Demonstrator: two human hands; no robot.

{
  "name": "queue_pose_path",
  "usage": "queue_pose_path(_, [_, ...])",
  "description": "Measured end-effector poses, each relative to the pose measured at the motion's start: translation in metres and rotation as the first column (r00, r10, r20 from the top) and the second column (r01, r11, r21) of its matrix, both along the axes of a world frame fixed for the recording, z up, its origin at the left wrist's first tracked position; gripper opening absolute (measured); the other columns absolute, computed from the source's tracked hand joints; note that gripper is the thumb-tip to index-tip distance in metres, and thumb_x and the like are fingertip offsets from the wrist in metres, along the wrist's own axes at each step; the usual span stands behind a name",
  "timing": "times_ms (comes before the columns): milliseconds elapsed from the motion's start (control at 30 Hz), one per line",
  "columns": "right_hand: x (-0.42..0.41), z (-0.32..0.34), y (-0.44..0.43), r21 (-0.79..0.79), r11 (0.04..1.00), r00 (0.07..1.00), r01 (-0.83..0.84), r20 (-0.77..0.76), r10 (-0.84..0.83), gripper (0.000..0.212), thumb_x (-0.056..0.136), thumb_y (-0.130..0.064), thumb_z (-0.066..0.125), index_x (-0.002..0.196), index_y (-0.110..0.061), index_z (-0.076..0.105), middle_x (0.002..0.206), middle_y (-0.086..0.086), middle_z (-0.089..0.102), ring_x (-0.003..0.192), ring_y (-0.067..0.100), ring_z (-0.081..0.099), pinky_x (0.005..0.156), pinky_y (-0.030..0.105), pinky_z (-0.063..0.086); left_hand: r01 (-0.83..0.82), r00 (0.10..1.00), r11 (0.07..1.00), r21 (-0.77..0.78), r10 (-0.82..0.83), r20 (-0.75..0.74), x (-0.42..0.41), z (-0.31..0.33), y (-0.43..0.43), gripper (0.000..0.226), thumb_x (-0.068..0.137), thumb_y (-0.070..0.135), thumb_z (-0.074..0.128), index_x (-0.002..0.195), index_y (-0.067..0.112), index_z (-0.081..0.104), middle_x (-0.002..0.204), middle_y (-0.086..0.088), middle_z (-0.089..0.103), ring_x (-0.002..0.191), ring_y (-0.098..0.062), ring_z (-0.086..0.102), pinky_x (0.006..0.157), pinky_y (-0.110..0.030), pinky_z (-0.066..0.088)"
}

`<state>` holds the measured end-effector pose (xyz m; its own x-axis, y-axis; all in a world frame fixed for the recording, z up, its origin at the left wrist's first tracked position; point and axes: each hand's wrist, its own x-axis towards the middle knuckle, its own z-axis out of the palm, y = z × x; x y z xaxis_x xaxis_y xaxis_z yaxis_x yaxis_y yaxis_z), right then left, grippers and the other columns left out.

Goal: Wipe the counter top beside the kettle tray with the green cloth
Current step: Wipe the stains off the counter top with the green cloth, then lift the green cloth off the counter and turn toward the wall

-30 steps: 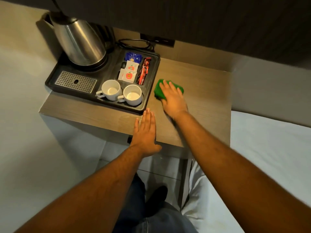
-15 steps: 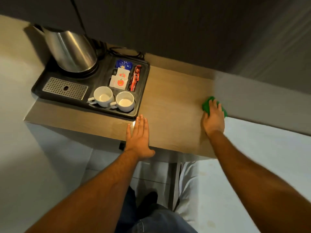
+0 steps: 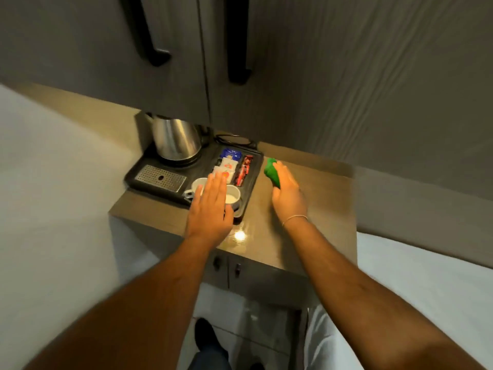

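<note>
The green cloth (image 3: 272, 172) is bunched under the fingers of my right hand (image 3: 288, 194), just right of the black kettle tray (image 3: 157, 166) on the wooden counter top (image 3: 314, 209). My right hand holds the cloth with its palm turned partly inward. My left hand (image 3: 209, 209) is flat with fingers together, raised over the two white cups (image 3: 233, 196) at the tray's front edge, holding nothing. A steel kettle (image 3: 174, 137) stands at the tray's back left.
Sachets (image 3: 230, 162) fill the tray's right compartment, and a metal drip grid (image 3: 160, 177) lies at its left. Grey cupboard doors with black handles (image 3: 237, 49) hang above the counter. White bedding (image 3: 426, 289) lies to the right. A cable (image 3: 234, 138) runs behind the tray.
My right hand has swept the cloth from the counter's right edge back to beside the tray. My left hand has lifted off the counter's front and now hovers over the cups. The view has tilted up.
</note>
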<state>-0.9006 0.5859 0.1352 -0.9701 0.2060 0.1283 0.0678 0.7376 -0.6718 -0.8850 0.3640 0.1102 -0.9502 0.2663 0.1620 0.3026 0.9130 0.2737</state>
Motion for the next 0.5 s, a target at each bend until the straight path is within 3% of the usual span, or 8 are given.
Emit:
queue_pose_path(100, [-0.011,0.017,-0.051,-0.029,0.983,0.978,-0.181,-0.111,0.176,0.07,0.092,0.003,0.056,0.158,-0.018,0.048,0.166,0.006,0.046,0.154,0.025,0.042,0.127,0.037,0.033,-0.201,0.978,0.979,-0.019,0.199,-0.069,0.003,0.033,-0.03,0.072,0.103,0.035,0.02,0.17,0.011,0.006,0.181,-0.008,0.003,0.167,-0.023,-0.001,0.135,-0.051,0.006])
queue_pose_path(233, [-0.002,0.023,-0.141,0.03,0.914,0.888,-0.404,-0.227,0.4,0.054,0.1,-0.001,0.062,0.153,-0.005,0.052,0.158,0.017,0.054,0.146,0.035,0.052,0.122,0.045,0.041,-0.376,0.924,0.922,-0.089,0.366,-0.115,0.053,0.051,-0.095,0.07,0.107,0.034,0.032,0.17,0.012,0.012,0.18,-0.009,0.008,0.167,-0.025,0.006,0.134,-0.051,0.009])
queue_pose_path(367, [0.046,0.02,-0.225,-0.011,0.784,0.77,-0.621,-0.194,0.608,0.054,0.102,-0.005,0.06,0.154,-0.007,0.05,0.159,0.017,0.053,0.144,0.037,0.054,0.118,0.051,0.045,-0.572,0.82,0.808,-0.142,0.57,-0.055,0.138,0.049,-0.156,0.068,0.109,0.033,0.029,0.17,0.011,0.01,0.181,-0.008,0.006,0.167,-0.024,0.003,0.135,-0.051,0.008])
queue_pose_path(500, [0.127,0.007,-0.297,-0.013,0.629,0.623,-0.778,-0.147,0.768,0.049,0.105,-0.019,0.06,0.153,-0.017,0.049,0.154,0.01,0.057,0.13,0.037,0.063,0.104,0.049,0.054,-0.729,0.667,0.664,-0.167,0.743,0.043,0.239,0.031,-0.21,0.066,0.111,0.038,0.016,0.17,0.014,0.0,0.181,-0.003,-0.006,0.166,-0.02,-0.009,0.135,-0.047,-0.001])
